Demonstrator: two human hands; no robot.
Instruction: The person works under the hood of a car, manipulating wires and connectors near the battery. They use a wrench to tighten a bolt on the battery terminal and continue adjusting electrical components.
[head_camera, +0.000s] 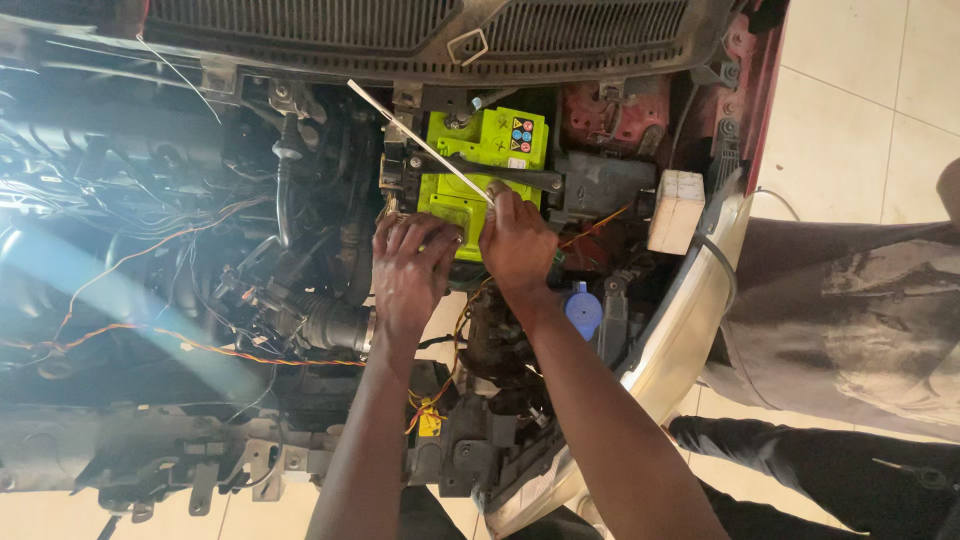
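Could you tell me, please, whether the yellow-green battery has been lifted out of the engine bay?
No, the battery sits in the engine bay under a dark bar, with both hands on its near edge.

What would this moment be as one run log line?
left hand: resting on bright green car battery | right hand: gripping long thin metal rod | rod: slanting across battery

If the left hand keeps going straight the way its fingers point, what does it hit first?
The left hand points toward the bright green battery; its fingers seem already at the battery's near edge, so it likely meets that first, though depth is unclear.
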